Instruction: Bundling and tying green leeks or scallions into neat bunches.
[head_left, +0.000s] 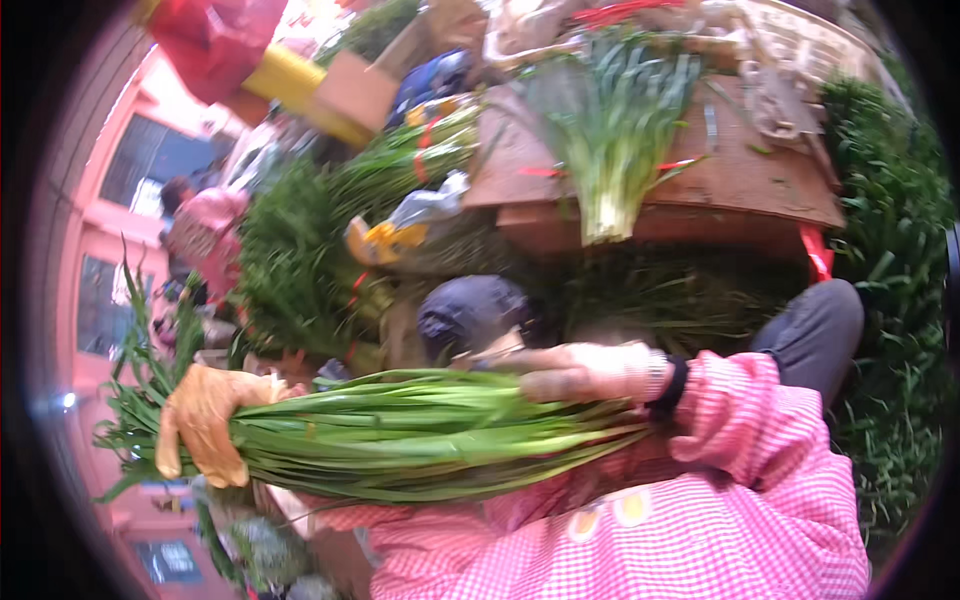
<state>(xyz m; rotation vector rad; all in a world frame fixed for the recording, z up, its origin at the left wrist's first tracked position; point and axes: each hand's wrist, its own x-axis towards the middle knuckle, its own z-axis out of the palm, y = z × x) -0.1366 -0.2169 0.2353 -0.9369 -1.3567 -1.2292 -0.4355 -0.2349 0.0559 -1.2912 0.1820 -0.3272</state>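
A long bunch of green leafy stalks (420, 435), perhaps garlic chives or green garlic, lies sideways across my lap. My left hand (202, 424), in an orange rubber glove, is wrapped around its leafy end, with leaf tips sticking out beyond it. My right hand (577, 371), in a soiled knit glove, rests against the upper side of the other end; blur hides whether its fingers grip. Ahead, a second bundle of green stalks (615, 150) lies on a wooden board (750, 172), pale ends towards me, over a red tie strip (679, 163).
Tied bundles of greens (442, 142) are stacked ahead to the left, beside a leafy heap (289, 255). More greens (885, 225) line the right side. Behind the board stands a pale plastic basket (810, 37). A person in pink (206, 232) is further off at left.
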